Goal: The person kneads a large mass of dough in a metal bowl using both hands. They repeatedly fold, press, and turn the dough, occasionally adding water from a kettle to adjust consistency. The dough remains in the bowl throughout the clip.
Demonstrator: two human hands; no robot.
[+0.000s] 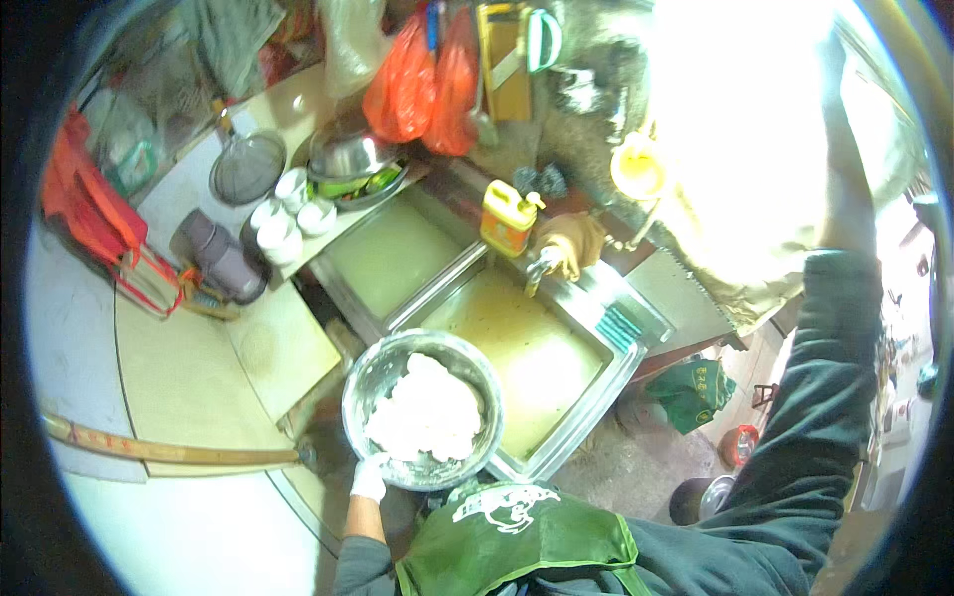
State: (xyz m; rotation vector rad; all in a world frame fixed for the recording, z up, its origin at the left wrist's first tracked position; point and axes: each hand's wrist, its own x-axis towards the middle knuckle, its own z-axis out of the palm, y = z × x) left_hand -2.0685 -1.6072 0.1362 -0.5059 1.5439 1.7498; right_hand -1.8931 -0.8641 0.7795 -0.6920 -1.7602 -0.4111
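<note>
My left hand point(369, 477), in a white glove, grips the near-left rim of a metal bowl point(375, 384). A lumpy white mass point(425, 410), possibly dough, lies in the bowl. The bowl is just before my green apron point(514, 525) and overlaps the near corner of a steel sink basin point(581, 432) of cloudy water. My right arm point(835, 320) reaches far up along the right side. Bright glare washes out my right hand point(829, 63), so its fingers and anything in them are hidden.
Behind the basin are a cloth-wrapped tap point(548, 261) and a yellow jug point(508, 220). White cups point(279, 235), a strainer point(247, 167) and a purple container point(220, 257) stand on the left counter. A wooden pole point(179, 452) juts in from the left. Red bags point(406, 86) hang at the back.
</note>
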